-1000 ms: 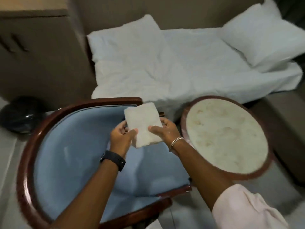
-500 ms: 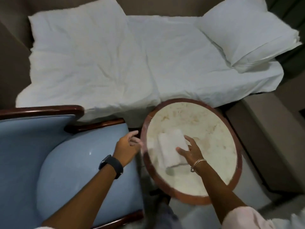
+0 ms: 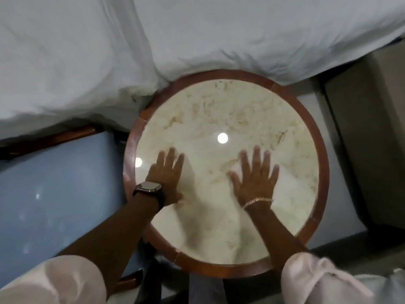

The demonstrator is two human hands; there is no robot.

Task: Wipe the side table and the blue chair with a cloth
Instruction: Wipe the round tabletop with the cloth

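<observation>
The round side table (image 3: pixel 316 121) has a cream marble top inside a reddish wood rim and fills the middle of the view. My right hand (image 3: pixel 255 178) lies flat on the top with fingers spread, pressing a white cloth (image 3: pixel 290 178). The cloth shows only as a blurred pale patch past the hand's right edge. My left hand (image 3: pixel 167 178), a watch on its wrist, rests flat and bare on the marble near the left rim, fingers apart. The blue chair (image 3: pixel 61 194) with its dark wood frame stands directly left of the table.
A bed with crumpled white sheets (image 3: pixel 197 36) touches the table's far edge and overhangs the chair's frame. A beige upholstered block (image 3: pixel 370 139) stands to the right, across a narrow strip of pale floor. Two lamp reflections shine on the marble.
The view has dropped close over the table. My left hand has moved from above the chair onto the marble. My right hand has slid the cloth rightward across the top.
</observation>
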